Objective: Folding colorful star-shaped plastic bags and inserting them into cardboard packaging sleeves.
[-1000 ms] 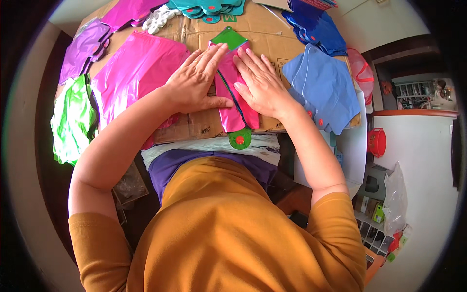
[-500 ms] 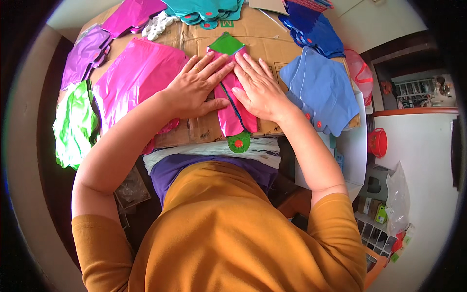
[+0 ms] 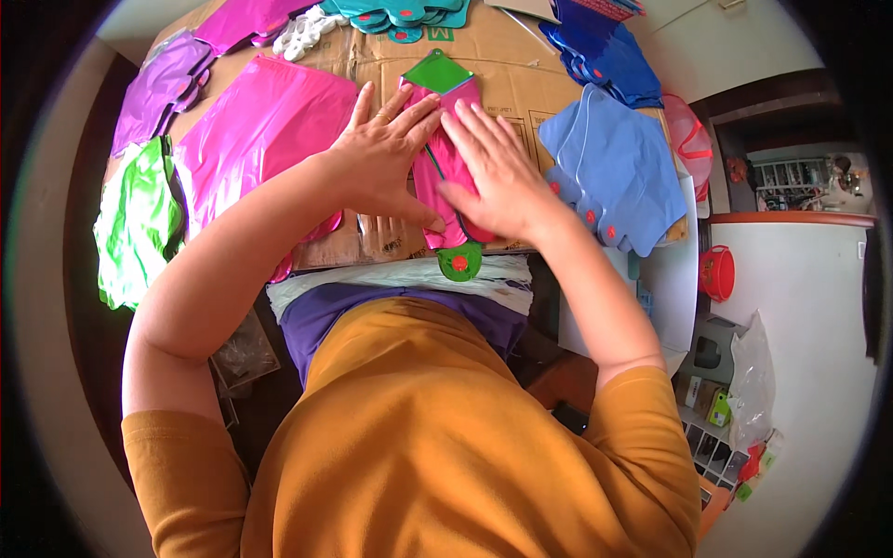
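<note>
Grip: nothing pinched, palms down, left hand (image 3: 381, 153) splayed, right hand (image 3: 502, 177) fingers closer together | folded shiny pink piece (image 3: 428, 181) sits right between/under them, long axis near-to-far, far end leaning slightly left | green tip (image 3: 437, 73) far, round green tab (image 3: 459, 263) near | neither hand's really closer tbh

Folded pink sheet (image 3: 427, 181), green-ended, flat
</note>
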Tool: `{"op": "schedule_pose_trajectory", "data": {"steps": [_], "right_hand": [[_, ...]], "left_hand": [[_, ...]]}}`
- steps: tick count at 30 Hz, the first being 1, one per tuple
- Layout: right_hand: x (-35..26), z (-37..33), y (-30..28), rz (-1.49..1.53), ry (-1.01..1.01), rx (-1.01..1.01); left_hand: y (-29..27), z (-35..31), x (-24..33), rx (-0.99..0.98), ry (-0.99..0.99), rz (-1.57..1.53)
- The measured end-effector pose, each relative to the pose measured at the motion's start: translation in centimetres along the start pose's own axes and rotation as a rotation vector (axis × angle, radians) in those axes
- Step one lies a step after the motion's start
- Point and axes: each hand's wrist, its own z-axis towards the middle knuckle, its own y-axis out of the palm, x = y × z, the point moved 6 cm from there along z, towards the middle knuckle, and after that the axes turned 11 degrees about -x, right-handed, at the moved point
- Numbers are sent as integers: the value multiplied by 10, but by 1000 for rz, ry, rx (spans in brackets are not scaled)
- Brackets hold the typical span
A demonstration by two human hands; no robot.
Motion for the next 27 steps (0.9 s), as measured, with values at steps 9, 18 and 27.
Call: {"op": "schedule_pose_trajectory", "data": {"steps": [9,18,27], "right_hand": [[-46,-60,9,56,93,0],[21,-17,-27,206,-98,154],[1,4,12,-19,42,76]], "left_hand": [[2,-1,-1,23,15,-30],[1,0,-2,33,28,-47],[3,-2,-2,80,43,-80]]}}
